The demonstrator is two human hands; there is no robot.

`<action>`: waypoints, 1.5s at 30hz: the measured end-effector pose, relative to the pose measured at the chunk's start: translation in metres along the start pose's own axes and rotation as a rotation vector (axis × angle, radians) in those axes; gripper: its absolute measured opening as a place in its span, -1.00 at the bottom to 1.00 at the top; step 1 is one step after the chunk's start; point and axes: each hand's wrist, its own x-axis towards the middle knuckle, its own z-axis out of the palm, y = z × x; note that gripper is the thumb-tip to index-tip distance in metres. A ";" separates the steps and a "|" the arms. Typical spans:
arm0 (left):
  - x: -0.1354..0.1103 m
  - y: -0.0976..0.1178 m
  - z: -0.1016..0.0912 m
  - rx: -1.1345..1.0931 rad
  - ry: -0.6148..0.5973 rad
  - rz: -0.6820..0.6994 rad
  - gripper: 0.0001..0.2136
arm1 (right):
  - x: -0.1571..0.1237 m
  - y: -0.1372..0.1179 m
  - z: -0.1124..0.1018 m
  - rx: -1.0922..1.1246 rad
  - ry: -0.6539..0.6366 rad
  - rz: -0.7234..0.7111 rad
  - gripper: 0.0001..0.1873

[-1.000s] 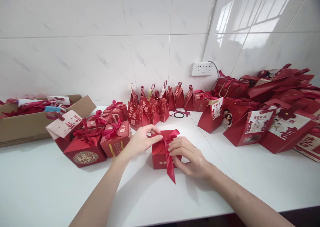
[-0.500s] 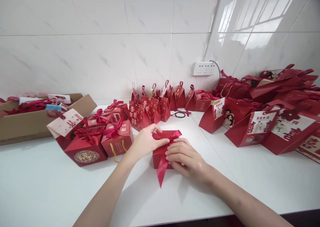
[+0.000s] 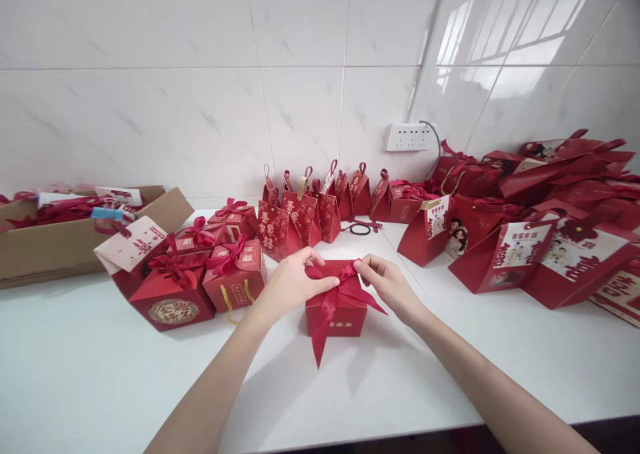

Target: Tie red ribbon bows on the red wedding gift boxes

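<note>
A small red gift box (image 3: 345,322) with gold lettering stands on the white table in front of me. Across its top lies a red satin ribbon (image 3: 326,314) tied in a bow, its two tails hanging over the front. My left hand (image 3: 299,281) rests at the box's left top edge, thumb and fingers closed on the bow's left side near the knot. Between the thumb and forefinger of my right hand (image 3: 385,282) the bow's right loop is pinched. The back of the box is partly covered by my hands.
Finished ribboned boxes (image 3: 175,301) cluster at left beside a cardboard carton (image 3: 55,251) of ribbons. Patterned bags (image 3: 280,231) line the back near a black ring (image 3: 360,229). More red bags (image 3: 510,254) pile at right. A power strip (image 3: 410,137) hangs on the tiled wall.
My right hand has moved from the box's front right up to the bow's right loop and pinches it. The right ribbon tail now shows. My left hand stays in place.
</note>
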 end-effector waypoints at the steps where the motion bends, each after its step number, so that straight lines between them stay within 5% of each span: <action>1: 0.000 0.000 0.000 -0.010 -0.001 -0.006 -0.64 | -0.001 0.000 0.001 0.052 -0.017 -0.003 -0.57; 7: 0.001 0.002 0.003 0.003 0.070 -0.021 -0.66 | -0.009 -0.001 0.001 0.362 -0.171 0.140 -0.64; 18: -0.001 0.004 0.004 0.057 0.119 -0.053 -0.63 | -0.006 0.006 -0.001 0.498 -0.217 0.213 -0.74; 25: 0.003 0.002 -0.008 -0.346 -0.048 -0.123 -0.76 | -0.005 0.008 -0.002 0.480 -0.230 0.208 -0.71; 29: 0.001 -0.002 -0.020 -0.311 -0.061 -0.248 -0.69 | -0.004 0.010 -0.003 0.492 -0.240 0.222 -0.71; 32: -0.001 -0.002 -0.026 -0.284 -0.195 -0.316 -0.58 | -0.004 0.011 -0.004 0.488 -0.252 0.218 -0.72; 37: 0.005 -0.009 -0.020 -0.377 -0.332 -0.219 -0.64 | -0.004 0.012 -0.004 0.503 -0.234 0.216 -0.73; 45: 0.015 -0.025 0.006 -0.501 -0.146 -0.104 -0.67 | -0.003 0.015 -0.005 0.529 -0.234 0.181 -0.68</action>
